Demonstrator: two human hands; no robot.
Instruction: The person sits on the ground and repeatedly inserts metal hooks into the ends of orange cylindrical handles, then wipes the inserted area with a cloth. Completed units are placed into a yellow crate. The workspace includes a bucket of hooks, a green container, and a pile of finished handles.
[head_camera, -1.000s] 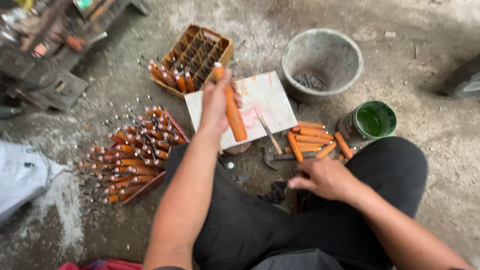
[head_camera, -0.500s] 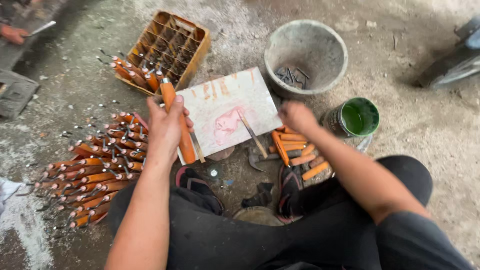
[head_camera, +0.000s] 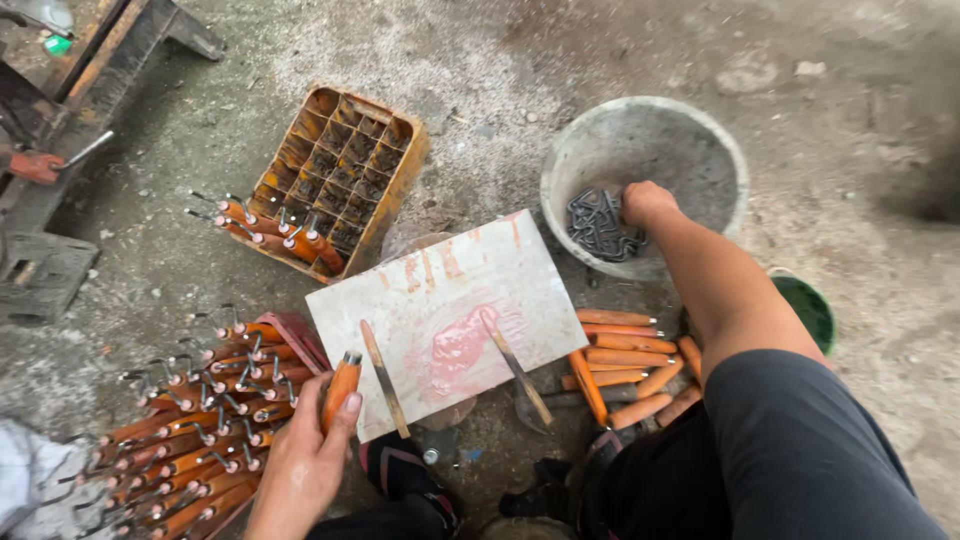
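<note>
Nearby, the grey bucket (head_camera: 700, 140) holds dark metal hooks (head_camera: 598, 225); the right hand (head_camera: 648, 203) reaches among them, its grip unclear. Left hand (head_camera: 305, 460) wraps an orange wooden handle (head_camera: 340, 386): light, stiff, likely best gripped mid-shaft.

Ground under me is rough concrete floor (head_camera: 840, 130), dusty, pale grit scattered across the middle. I note a grey bucket (head_camera: 700, 135) standing on it, with a green tin (head_camera: 815, 310) close beside it. An orange crate (head_camera: 340, 175) lies flat, a few finished handles poking from its near side. A white board (head_camera: 440, 300), smeared pink, rests between crate and bucket; two thin sticks (head_camera: 383, 378) lie across it. Loose orange handles (head_camera: 625, 360) sit beside the board. A big heap of hooked handles (head_camera: 190, 430) covers the floor opposite them. Metal frame (head_camera: 110, 60) at the far corner.
</note>
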